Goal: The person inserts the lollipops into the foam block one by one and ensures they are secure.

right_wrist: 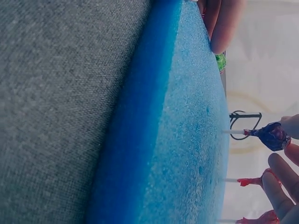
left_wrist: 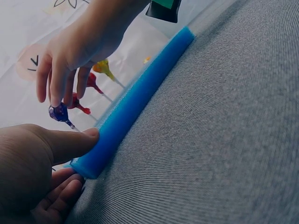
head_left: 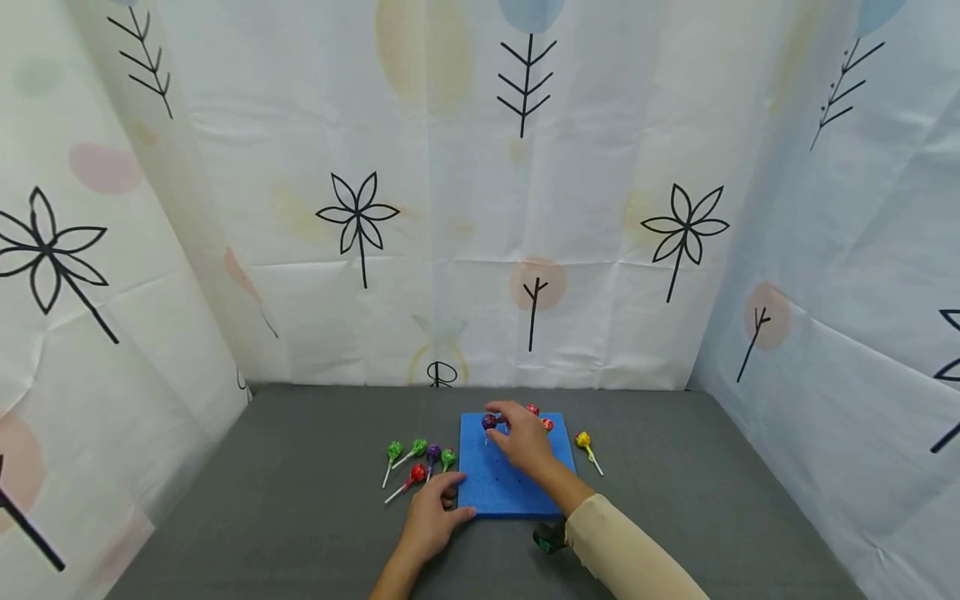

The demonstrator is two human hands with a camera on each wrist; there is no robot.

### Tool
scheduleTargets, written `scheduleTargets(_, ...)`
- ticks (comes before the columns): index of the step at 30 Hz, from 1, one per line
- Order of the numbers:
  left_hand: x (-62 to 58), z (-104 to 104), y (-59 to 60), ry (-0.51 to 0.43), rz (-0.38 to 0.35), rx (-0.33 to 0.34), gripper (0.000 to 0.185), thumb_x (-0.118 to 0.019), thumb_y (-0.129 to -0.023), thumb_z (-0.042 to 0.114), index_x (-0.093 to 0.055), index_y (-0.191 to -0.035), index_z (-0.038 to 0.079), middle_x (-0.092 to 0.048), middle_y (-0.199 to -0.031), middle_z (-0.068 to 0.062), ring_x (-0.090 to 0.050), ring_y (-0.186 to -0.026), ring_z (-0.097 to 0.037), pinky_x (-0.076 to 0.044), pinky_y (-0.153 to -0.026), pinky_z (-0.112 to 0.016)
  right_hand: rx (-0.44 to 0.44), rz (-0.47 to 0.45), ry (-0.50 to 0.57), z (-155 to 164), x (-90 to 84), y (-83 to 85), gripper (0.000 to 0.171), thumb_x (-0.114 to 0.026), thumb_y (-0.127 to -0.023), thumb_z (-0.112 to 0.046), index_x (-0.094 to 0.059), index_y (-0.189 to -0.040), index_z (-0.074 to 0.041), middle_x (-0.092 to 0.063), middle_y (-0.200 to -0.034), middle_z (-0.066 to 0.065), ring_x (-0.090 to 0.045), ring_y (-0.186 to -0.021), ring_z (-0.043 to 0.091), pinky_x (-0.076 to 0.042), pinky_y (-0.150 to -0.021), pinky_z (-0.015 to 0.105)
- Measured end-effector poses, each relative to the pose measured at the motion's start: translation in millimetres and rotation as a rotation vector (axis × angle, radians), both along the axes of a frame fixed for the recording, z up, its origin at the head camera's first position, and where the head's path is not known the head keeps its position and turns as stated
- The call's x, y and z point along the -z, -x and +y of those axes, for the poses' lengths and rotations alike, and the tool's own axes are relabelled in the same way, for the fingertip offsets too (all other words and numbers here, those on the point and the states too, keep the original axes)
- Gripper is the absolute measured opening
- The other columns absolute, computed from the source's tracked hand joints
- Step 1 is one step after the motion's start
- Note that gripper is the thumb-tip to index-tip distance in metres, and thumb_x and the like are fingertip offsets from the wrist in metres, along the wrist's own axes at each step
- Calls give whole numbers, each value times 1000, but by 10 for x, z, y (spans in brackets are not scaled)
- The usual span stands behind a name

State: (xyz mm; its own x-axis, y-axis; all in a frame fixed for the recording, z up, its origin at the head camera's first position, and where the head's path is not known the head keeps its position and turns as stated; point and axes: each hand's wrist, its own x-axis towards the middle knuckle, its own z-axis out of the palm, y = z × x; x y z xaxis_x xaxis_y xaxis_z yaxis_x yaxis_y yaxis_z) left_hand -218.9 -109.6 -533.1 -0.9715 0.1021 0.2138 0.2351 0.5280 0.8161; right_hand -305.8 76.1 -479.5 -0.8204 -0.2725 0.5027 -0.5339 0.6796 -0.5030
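Carefully, my right hand (head_left: pixel 525 437) pinches the purple lollipop (head_left: pixel 489 422) upright; if my left hand (head_left: pixel 433 515), fingers relaxed, lets the foam block (head_left: pixel 504 487) slide, its stick may tilt.

The purple lollipop (head_left: pixel 489 422) stood upright under my right fingertips (head_left: pixel 498 414), its white stick set into the blue foam block (head_left: pixel 495 487) near the far left corner. The block lay flat, a square slab with small holes on top; my left hand (head_left: pixel 433 517) pressed its near left corner, thumb along the edge.
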Motion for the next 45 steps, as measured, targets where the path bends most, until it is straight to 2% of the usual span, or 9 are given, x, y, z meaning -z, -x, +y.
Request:
scheduleTargets(8, -25, -10, 6, 9, -17, -1, 51, -85, -74, 15, -65, -121, 4, -62, -111, -9, -59, -92, -21, -52, -75, -36, -13, -8, 30, 30, -54, -38, 34, -76, -85, -11, -66, -118, -10, -65, -110, 5, -63, -95, 24, -54, -78, 39)
scheduleTargets(16, -19, -5, -4, 3, -16, -3, 52, -85, -74, 15, -65, -120, 4, -62, -110, -9, -59, -91, -21, -51, -75, -35, -65, 93, 59, 98, -140, -55, 30, -77, -83, -8, -68, -111, -5, -66, -103, 8, -63, -90, 29, -54, -76, 40)
scheduleTargets(24, 0, 9, -5, 1, -8, -9, 51, -85, -73, 14, -66, -119, 4, -62, -109, -8, -59, -90, -20, -51, -74, -35, -98, 212, 56, 194, -261, -45, 26, -78, -81, -4, -69, -106, -2, -67, -102, 9, -63, -89, 26, -52, -77, 42)
scheduleTargets(27, 5, 9, -5, -3, -3, -10, 51, -85, -72, 13, -66, -119, 4, -63, -109, -8, -60, -89, -21, -51, -74, -34, -90, 236, 45, 253, -296, -48, 26, -78, -81, -5, -69, -106, -3, -67, -104, 7, -62, -95, 25, -52, -80, 42)
scheduleTargets(32, 12, 5, -9, -7, 3, -11, 51, -86, -72, 12, -66, -119, 4, -62, -107, -8, -60, -88, -21, -51, -73, -34, -62, 223, 40, 381, -318, -44, 27, -79, -81, -4, -69, -106, -6, -67, -108, 7, -60, -103, 26, -50, -85, 46)
scheduleTargets(45, 25, 2, 11, -6, 12, -8, 51, -85, -72, 12, -66, -118, 3, -62, -109, -9, -60, -89, -21, -51, -74, -34, -17, 311, 24, 783, -331, 90, 31, -82, -76, -5, -69, -104, 0, -68, -104, 12, -61, -101, 32, -48, -86, 50)
